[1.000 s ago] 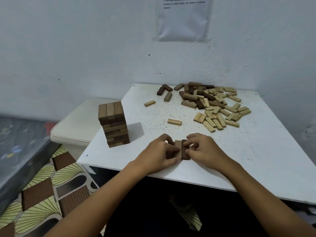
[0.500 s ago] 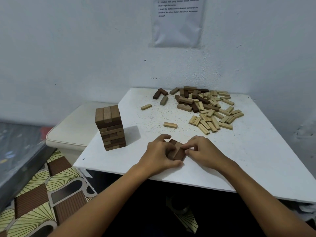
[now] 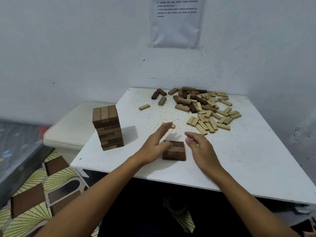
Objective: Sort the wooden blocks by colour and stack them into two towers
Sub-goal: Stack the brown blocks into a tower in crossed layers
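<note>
Head view looks down on a white tabletop (image 3: 230, 159) set in a corner of a pale wall. Near the front edge lies a small dark brown layer (image 3: 174, 150) of three blocks side by side, flat on the surface. Half a second ago both hands were cupped round these blocks, fingers curled and pressing them together; now they have let go and drawn apart. The left hand (image 3: 154, 145) is spread, fingers straight and reaching forward, its thumb side just beside or brushing the layer's left end; motion blur hides whether it touches. The right hand (image 3: 201, 147) hovers to the right of the layer, fingers loosely extended, apart from the wood and holding nothing.

Just beyond the left fingertips lies a single light block (image 3: 172, 125), partly hidden by them. A dark brown tower (image 3: 108, 128) stands upright near the tabletop's left edge, where it stood before, three blocks across its top. Toward the far right corner the unsorted pile (image 3: 203, 106) of mixed dark and light blocks is spread out as in the earlier frames, with a lone light block (image 3: 144, 107) and a few dark blocks (image 3: 159, 94) lying to its left. The camera has tipped upward since then, so more of the paper sheet (image 3: 176, 23) on the wall shows. A cream cushioned seat (image 3: 73, 129) sits to the left of the tabletop, above a patterned floor (image 3: 34, 194).
</note>
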`<action>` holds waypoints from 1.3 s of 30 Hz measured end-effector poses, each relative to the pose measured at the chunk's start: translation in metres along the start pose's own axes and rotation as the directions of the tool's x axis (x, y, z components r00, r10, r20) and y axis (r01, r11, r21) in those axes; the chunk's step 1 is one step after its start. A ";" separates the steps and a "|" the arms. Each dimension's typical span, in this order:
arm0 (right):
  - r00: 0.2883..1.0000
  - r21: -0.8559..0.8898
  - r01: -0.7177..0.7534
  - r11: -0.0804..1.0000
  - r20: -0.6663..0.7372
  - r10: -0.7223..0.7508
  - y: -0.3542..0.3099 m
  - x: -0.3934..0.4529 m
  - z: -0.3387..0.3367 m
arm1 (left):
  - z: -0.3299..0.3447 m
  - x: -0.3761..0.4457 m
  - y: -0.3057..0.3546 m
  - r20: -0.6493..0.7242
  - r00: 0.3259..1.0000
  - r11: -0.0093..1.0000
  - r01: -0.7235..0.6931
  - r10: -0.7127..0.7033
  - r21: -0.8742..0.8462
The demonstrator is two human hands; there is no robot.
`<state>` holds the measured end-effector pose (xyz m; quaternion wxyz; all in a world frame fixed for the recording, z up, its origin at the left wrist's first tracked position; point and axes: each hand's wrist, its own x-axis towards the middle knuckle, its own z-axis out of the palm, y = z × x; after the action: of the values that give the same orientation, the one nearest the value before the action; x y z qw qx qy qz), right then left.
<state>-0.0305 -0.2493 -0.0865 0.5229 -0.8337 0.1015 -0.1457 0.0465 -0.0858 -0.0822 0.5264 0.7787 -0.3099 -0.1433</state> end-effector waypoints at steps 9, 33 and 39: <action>0.987 0.625 -0.133 0.770 0.009 0.163 -0.013 0.003 0.028 | 0.035 -0.005 0.002 -0.281 0.938 0.858 0.033 -0.204 -0.512; 0.893 -0.224 0.087 0.971 0.449 0.024 0.013 0.015 -0.031 | -0.026 -0.015 -0.019 0.089 0.993 0.940 0.044 -0.078 0.339; 0.898 -0.268 0.113 0.957 0.439 0.017 0.016 0.019 -0.026 | -0.026 -0.010 -0.025 0.060 0.996 0.933 0.042 -0.068 0.357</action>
<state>-0.0224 -0.2840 -0.0879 0.4020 -0.9142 -0.0189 0.0480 0.0611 -0.0541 -0.0957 0.3614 0.8637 -0.3274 -0.1271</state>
